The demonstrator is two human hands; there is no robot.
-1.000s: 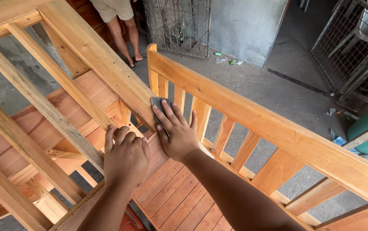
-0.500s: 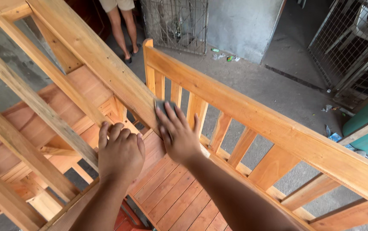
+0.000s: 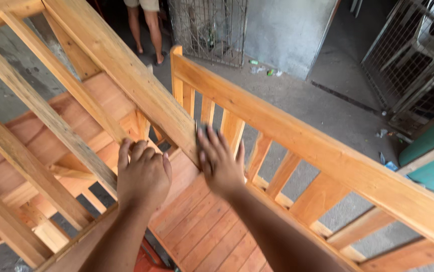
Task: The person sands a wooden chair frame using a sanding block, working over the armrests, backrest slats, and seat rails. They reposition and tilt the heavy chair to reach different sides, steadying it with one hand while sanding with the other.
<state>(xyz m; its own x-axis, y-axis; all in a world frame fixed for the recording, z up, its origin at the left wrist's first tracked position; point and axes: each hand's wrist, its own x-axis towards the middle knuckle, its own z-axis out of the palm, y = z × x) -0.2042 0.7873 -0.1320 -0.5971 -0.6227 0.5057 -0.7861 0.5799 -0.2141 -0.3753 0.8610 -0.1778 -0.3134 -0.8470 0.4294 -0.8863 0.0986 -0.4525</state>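
Our right hand (image 3: 220, 162) presses a small grey pad (image 3: 203, 132) flat, fingers spread, against the slanted beam (image 3: 126, 75). Our left hand (image 3: 144, 174) curls over a lower rail (image 3: 50, 118) just beside it.

- Thick diagonal beam (image 3: 126, 75) crosses just above both hands, blocking the way up and left; right hand (image 3: 220, 163) presses against its lower end
- Left hand (image 3: 144, 176) sits between the beam and a slanted rail (image 3: 40, 111); narrow gap there
- Railing (image 3: 328, 161) walls off the right; slim gaps between its balusters (image 3: 232, 128)
- Plank floor (image 3: 202, 231) beneath lies open
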